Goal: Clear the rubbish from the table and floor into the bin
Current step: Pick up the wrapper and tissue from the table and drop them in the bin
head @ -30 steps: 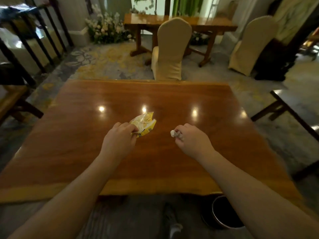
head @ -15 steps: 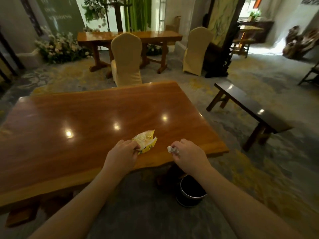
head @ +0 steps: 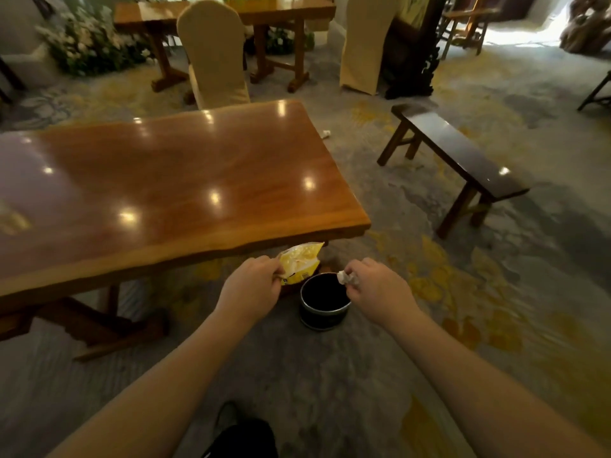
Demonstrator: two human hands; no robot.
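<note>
Left hand [head: 251,287] pinching yellow wrapper [head: 300,263] corner, light and crinkly; right hand [head: 377,287] pinching soft paper wad [head: 345,277] over bin [head: 325,304].

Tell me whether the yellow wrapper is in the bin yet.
Not yet. The left hand pinches the yellow wrapper up beside the bin's rim, outside its dark opening.

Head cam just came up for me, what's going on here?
A person is clearing rubbish by hand. The left hand pinches a crumpled yellow wrapper beside the rim of the black bin on the carpet. The right hand holds a small white paper wad over the bin's opening. Neither piece has been dropped in yet. The wooden table shows no rubbish, but a small white scrap lies on the floor past its far corner.
</note>
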